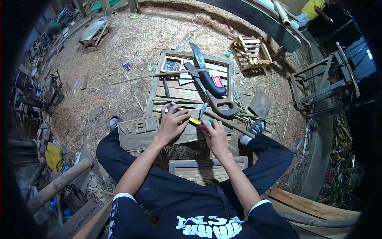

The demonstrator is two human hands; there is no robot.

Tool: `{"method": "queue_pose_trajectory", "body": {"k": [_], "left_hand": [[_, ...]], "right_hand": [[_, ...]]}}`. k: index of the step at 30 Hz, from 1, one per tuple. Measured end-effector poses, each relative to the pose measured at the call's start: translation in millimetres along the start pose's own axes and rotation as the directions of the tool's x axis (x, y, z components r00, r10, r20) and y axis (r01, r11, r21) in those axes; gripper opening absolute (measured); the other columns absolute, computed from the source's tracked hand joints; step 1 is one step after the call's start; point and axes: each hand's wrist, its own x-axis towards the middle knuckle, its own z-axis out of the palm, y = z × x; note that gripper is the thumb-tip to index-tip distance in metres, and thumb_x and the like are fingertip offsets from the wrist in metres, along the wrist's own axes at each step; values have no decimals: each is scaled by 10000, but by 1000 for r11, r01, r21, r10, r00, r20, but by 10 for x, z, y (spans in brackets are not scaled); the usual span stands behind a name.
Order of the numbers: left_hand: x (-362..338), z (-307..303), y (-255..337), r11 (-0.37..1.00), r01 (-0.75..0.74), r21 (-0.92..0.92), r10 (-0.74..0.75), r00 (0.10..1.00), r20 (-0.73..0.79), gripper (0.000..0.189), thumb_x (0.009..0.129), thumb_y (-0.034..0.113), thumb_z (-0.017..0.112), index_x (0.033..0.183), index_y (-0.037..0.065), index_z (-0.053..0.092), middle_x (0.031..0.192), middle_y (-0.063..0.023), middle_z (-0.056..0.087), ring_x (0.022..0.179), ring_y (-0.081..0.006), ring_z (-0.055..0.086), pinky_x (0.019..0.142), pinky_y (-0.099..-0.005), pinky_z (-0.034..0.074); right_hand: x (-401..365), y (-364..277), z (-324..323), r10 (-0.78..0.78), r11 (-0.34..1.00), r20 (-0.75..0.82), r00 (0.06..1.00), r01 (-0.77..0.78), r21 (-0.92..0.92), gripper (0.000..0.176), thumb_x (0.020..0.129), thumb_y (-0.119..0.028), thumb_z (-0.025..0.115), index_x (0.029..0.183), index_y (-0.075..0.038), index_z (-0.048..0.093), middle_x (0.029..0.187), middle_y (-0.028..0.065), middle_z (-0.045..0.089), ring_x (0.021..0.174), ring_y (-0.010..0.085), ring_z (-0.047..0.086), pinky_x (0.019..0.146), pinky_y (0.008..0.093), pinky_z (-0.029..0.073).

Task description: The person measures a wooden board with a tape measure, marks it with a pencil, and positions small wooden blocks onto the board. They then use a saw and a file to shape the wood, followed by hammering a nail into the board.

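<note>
- Yellow strip: short, bright, stretched between your hands above the carved board; probably tape-measure blade, though small in this view.
- Purple-and-teal piece at its right end.
- Your left hand: fingers bent, pinching the strip's left end.
- Your right hand: thumb and fingers closed round the purple-and-teal piece.
- Writing: raised "WEL" on the board, next letter unclear; white shirt print unreadable.

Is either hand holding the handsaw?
No, the handsaw lies across the slatted table, with the left hand and right hand both off it.
</note>
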Motion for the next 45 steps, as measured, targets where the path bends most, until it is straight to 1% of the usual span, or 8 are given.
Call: {"method": "queue_pose_trajectory", "body": {"k": [3,10,12,15,25,28,32,45], "left_hand": [[26,21,-23,997,-74,-7,74,997,31,257,874,225,815,1123,164,798,1260,29,753,1295,-204,572,1215,-511,225],[143,-45,-49,994,-91,-54,96,991,96,238,875,223,812,1108,177,803,1209,33,748,1157,-230,584,1174,-494,268],[140,-50,-46,985,-174,15,174,985,25,215,867,220,814,1080,186,811,1220,42,743,1117,-234,576,1156,-479,289],[137,-75,-77,976,-211,49,208,977,48,209,850,223,820,1057,198,818,1215,53,745,1117,-225,576,1144,-467,300],[139,-11,-83,982,-181,62,179,984,23,207,832,236,818,1036,198,817,1173,58,761,1050,-220,590,1117,-453,320],[154,-27,-71,979,-199,43,200,979,-25,182,834,238,818,1009,186,818,1143,54,769,1027,-216,592,1104,-454,325],[153,22,-43,986,-164,-24,162,985,-56,170,823,240,830,973,162,817,1111,38,777,1017,-215,587,1079,-444,332],[153,12,-10,981,-190,46,193,979,-71,181,796,254,841,956,172,819,1102,35,775,1018,-215,597,1083,-465,335]], "right_hand": [[-6,-6,42,10,1000,0,1000,-10,-4,423,911,-65,722,1323,-137,652,1136,145,625,1024,364,632,789,481,574],[-21,-15,60,20,1000,26,999,-20,5,442,907,-47,716,1335,-133,641,1150,161,608,1034,379,633,790,496,575],[-45,-19,67,11,1000,16,1000,-12,7,450,905,-43,715,1340,-133,641,1146,163,605,1036,380,631,795,494,573],[-82,-33,69,9,1000,6,1000,-9,2,466,901,-36,712,1351,-132,639,1144,169,604,1039,381,627,808,490,569],[-101,-99,60,34,999,-8,999,-34,25,434,940,-77,708,1365,-120,633,1164,179,619,1059,388,625,824,487,566],[-116,-97,105,42,999,-39,998,-41,26,419,953,-95,703,1365,-123,635,1174,180,622,1059,390,628,826,489,567],[-151,-70,159,57,998,-38,998,-56,22,398,968,-106,693,1361,-126,638,1181,181,627,1052,389,632,829,486,567],[-134,-88,154,50,998,-65,997,-47,43,389,968,-98,691,1354,-106,638,1153,183,642,1032,398,628,834,496,555]]}}
